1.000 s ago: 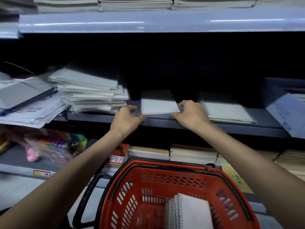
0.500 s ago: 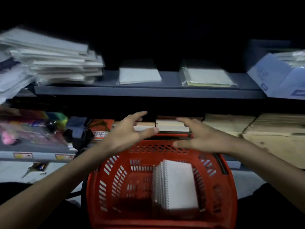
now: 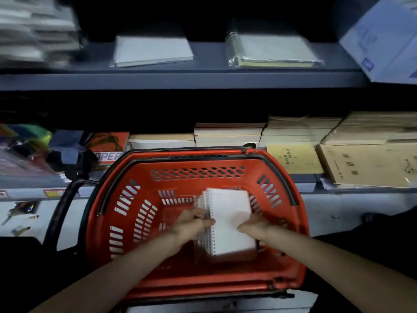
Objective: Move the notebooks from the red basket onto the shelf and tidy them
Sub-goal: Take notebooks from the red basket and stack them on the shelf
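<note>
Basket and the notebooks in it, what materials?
Red basket: looks like moulded plastic, semi-gloss, with slotted vent walls and black handles. Notebooks: white matte covers, likely paper or card, with pale coil binding on the left edge, probably plastic; blur leaves that open.

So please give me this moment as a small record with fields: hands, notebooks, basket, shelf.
left hand: on the spiral edge of the notebook stack
right hand: on the stack's right side
notebook stack: white, spiral-bound, inside the red basket
shelf: one white notebook lying flat, a wrapped notebook to its right
</note>
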`<state>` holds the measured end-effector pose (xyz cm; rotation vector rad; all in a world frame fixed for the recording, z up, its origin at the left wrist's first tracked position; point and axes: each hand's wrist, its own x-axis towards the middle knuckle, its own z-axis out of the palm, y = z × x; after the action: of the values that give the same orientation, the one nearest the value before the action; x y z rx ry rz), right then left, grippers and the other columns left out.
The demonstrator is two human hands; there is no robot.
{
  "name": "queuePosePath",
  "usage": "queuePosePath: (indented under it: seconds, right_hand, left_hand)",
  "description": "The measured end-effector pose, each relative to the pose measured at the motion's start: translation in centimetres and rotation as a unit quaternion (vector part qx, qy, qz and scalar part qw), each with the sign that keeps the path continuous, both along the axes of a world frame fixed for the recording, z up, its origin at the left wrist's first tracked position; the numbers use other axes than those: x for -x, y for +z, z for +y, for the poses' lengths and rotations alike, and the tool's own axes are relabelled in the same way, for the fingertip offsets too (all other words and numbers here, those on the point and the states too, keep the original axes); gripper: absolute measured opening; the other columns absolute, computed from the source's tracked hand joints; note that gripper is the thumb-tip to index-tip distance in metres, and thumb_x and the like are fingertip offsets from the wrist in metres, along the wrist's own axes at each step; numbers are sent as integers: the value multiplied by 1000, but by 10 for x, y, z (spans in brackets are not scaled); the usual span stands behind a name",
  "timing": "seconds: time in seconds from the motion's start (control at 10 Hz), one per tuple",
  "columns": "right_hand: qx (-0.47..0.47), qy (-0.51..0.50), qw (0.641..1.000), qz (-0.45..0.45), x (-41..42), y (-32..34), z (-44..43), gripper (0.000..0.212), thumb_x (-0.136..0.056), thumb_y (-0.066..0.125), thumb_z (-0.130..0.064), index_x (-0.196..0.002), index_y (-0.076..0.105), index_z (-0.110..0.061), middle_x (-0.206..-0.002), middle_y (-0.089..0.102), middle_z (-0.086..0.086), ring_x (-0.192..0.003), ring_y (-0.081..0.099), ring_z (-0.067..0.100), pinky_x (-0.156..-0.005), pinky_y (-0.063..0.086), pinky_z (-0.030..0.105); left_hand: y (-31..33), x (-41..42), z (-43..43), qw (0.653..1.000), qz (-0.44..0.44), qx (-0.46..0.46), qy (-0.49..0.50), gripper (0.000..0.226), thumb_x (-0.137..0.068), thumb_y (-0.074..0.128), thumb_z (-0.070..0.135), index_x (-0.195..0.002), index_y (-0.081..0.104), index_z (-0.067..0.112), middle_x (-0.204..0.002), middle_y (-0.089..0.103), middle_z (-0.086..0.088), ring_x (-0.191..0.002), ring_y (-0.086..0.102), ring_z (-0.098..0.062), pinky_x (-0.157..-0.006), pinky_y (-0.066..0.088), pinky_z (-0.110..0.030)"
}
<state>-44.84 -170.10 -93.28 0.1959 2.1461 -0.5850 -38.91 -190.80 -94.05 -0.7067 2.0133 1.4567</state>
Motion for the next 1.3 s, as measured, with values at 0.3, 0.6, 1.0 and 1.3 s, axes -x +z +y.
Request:
queuePosePath:
  seconds: [0.3,0.6,1.0,1.3]
  right_hand:
    - [71,-202,976,-29,7,-30,6,31,-91,64,-11,-121,55,-8,-114,58,12,-102,55,25,-90,58,41]
    - [40,-174,981,75,6,-38,-11,23,-69,83,-13,-87,71,-9,-96,76,10,-91,72,27,-81,60,36]
    - [292,-156,891,312,8,29,-34,35,-81,83,-6,-92,59,-28,-88,67,-6,-78,61,5,-70,49,21]
    - [442,-114,829,324,3,99,-46,53,-93,66,8,-122,55,-35,-108,77,-8,-90,75,14,-71,60,28]
  left_hand:
    - [-29,4,8,999,1,7,42,22,-87,83,18,-100,66,21,-102,76,-7,-99,75,-28,-92,61,-42]
    - [-18,15,-17,990,36,-65,124,35,-87,80,-1,-116,62,3,-111,72,-13,-103,74,-26,-87,64,-42]
    - [44,12,-71,939,275,-150,145,31,-91,74,-3,-119,62,-5,-114,74,-27,-105,73,-36,-96,58,-45]
    - [130,22,-78,865,378,-243,223,35,-83,75,11,-116,66,12,-113,77,-11,-101,74,-24,-87,61,-32]
